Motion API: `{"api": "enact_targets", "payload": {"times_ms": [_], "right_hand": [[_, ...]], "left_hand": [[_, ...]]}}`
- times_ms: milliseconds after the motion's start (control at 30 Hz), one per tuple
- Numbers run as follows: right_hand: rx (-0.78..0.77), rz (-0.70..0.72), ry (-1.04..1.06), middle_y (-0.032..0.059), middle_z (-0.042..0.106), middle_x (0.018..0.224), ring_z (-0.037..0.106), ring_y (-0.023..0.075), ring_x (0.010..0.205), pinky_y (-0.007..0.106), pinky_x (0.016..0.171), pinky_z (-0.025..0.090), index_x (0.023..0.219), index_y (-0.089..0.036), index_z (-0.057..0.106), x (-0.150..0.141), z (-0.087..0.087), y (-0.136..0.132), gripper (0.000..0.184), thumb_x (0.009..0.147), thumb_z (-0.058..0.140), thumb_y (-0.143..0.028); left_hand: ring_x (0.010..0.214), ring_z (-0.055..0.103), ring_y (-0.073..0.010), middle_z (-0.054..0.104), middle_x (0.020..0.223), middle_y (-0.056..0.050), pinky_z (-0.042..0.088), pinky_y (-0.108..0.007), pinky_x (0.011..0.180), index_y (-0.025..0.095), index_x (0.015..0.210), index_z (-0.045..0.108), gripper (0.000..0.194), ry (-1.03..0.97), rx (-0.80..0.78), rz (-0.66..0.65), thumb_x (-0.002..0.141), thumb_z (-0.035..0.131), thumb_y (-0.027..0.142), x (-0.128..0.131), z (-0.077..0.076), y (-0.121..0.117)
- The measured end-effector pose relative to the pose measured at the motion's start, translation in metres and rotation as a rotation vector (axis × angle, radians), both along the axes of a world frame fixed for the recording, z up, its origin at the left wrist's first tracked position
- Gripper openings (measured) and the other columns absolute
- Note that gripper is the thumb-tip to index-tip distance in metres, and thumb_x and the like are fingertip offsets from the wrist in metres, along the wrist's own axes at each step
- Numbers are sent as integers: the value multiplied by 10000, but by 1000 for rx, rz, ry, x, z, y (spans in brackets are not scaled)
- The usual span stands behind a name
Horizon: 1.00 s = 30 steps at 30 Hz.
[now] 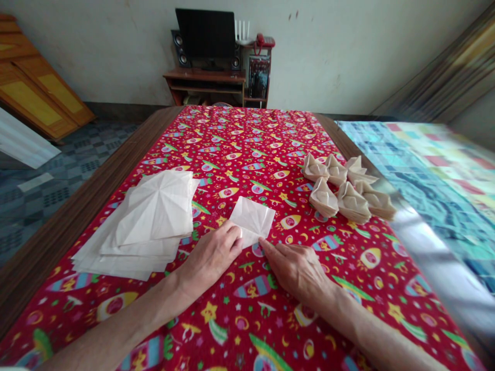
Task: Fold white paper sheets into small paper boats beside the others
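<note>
A small creased square of white paper [253, 216] lies on the red patterned cloth in front of me. My left hand [222, 245] is closed on its left edge, fingers curled and thumb near the paper. At the paper's lower right edge, the index finger of my right hand [296, 265] reaches out and touches it; the other fingers are partly folded. A stack of larger creased white paper sheets [154, 216] sits to the left of my left hand. Several folded paper boat-like shapes [351, 201] stand nested in groups to the right.
The red cloth [247, 139] covers a wooden table [116, 190]. Beyond its far end is a desk [204, 77] with a monitor [207, 33], speakers and a red telephone [265, 41]. A wooden cabinet [42, 87] stands at left; a bed with a patterned cover [417, 170] is at right.
</note>
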State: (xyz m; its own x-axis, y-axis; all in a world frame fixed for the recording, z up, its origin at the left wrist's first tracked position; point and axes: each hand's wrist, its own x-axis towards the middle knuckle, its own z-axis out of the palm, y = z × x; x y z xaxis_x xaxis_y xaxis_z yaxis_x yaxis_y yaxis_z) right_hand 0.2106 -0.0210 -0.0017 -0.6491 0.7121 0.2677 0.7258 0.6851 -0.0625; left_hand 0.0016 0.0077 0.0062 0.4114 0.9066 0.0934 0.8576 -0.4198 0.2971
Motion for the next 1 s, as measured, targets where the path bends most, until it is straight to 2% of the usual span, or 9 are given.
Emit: {"api": "enact_targets", "payload": {"times_ms": [567, 633, 700, 833, 900, 1000], "right_hand": [[6, -36, 22, 7, 618, 645, 557, 129, 516, 252, 445, 310, 1195, -103, 565, -1, -2, -2, 334, 901, 408, -136], [-30, -63, 83, 13, 635, 649, 568, 123, 518, 234, 452, 330, 1184, -123, 582, 0, -2, -1, 323, 919, 404, -169], [-102, -140, 233, 22, 667, 683, 589, 115, 544, 211, 487, 373, 1179, -145, 592, 1, -3, 1, 314, 932, 418, -227], [-294, -294, 500, 10, 702, 733, 610, 112, 584, 200, 553, 421, 978, -204, 678, 1, 0, 11, 227, 907, 488, -306], [-329, -327, 510, -3, 693, 690, 602, 114, 568, 203, 543, 407, 851, -210, 694, -2, 2, 17, 203, 883, 521, -312], [-368, -364, 451, -14, 663, 613, 576, 110, 525, 201, 504, 366, 764, -209, 689, -8, 7, 25, 205, 861, 537, -308]], "left_hand": [[659, 543, -122, 523, 790, 3, 401, -232, 589, 179, 758, 519, 156, 9, 34, -6, 897, 449, 182, -1, -2, -1], [664, 542, -121, 520, 792, 4, 399, -231, 594, 179, 759, 516, 157, -1, 30, -8, 899, 447, 181, -2, -1, -1], [666, 538, -119, 516, 789, 6, 395, -229, 595, 180, 753, 510, 159, -14, 26, -13, 898, 448, 181, -2, -2, -1], [660, 522, -112, 508, 781, 14, 382, -223, 593, 187, 744, 498, 168, -63, 24, -39, 903, 444, 193, -4, -3, -1], [658, 515, -108, 503, 773, 18, 377, -219, 595, 189, 741, 495, 178, -86, 29, -46, 908, 434, 197, -5, -4, -1], [655, 510, -108, 499, 766, 17, 371, -221, 594, 189, 740, 494, 185, -101, 39, -52, 911, 427, 203, -5, -4, -1]]}}
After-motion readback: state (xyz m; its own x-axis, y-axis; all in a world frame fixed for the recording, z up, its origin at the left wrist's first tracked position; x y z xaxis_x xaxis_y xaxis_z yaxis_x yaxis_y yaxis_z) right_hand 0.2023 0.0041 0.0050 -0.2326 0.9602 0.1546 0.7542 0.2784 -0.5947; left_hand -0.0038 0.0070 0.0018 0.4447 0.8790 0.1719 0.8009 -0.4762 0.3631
